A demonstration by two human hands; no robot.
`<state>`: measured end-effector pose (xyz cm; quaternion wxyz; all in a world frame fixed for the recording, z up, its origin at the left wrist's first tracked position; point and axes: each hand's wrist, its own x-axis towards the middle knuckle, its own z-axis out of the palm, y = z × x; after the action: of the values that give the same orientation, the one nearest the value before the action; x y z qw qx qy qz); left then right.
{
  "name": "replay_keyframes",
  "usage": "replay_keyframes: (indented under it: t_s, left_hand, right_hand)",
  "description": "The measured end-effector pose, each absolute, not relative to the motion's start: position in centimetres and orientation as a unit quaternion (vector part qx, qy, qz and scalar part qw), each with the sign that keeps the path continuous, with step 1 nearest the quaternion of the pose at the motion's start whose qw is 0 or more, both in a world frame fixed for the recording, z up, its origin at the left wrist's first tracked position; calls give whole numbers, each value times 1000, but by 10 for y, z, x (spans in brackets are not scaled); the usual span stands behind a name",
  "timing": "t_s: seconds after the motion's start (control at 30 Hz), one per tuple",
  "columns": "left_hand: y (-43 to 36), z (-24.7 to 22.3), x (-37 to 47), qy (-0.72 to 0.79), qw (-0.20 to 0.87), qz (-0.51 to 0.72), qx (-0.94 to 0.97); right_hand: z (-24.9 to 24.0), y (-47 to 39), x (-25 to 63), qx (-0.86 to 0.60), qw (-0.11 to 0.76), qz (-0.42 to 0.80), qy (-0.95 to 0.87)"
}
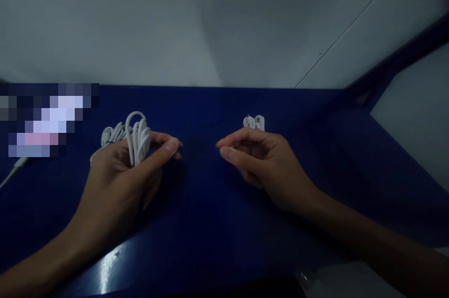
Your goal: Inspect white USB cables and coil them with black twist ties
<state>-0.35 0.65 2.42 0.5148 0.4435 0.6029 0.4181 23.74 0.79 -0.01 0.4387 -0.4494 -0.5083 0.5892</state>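
My left hand [115, 171] is closed around a coiled white cable [141, 141], whose loops stick up between thumb and fingers. Its thumb and index fingertips are pinched together to the right of the coil; anything between them is too small to make out. Across a gap, my right hand [266, 160] hovers with thumb and index finger pinched. Whatever they may hold is hidden. Just beyond the right hand lies a bundled white cable [258, 122], partly covered by the knuckles. Another white cable bundle [111, 133] with a dark tie lies behind my left hand.
Both hands are above a glossy blue table [203, 223]. A pixelated bright object [52, 120] lies at the left, with a white cord [16, 169] running from it. A pale wall [157, 26] rises behind the table, and a blue frame bar [403, 54] slants at the right.
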Motion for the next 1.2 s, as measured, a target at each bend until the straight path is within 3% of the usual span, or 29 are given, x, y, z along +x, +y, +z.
replay_keyframes:
  t_s: [0.27, 0.7, 1.2]
  left_hand:
    - [5, 14, -1, 601, 573, 392, 396]
    - [4, 5, -3, 555, 635, 338, 418]
    - [0, 14, -1, 572, 555, 311, 517]
  right_hand:
    - [-10, 2, 230, -397, 394, 707, -433]
    - [-5, 3, 229, -430, 427, 668, -432]
    - [-4, -1, 229, -460, 448, 590, -490]
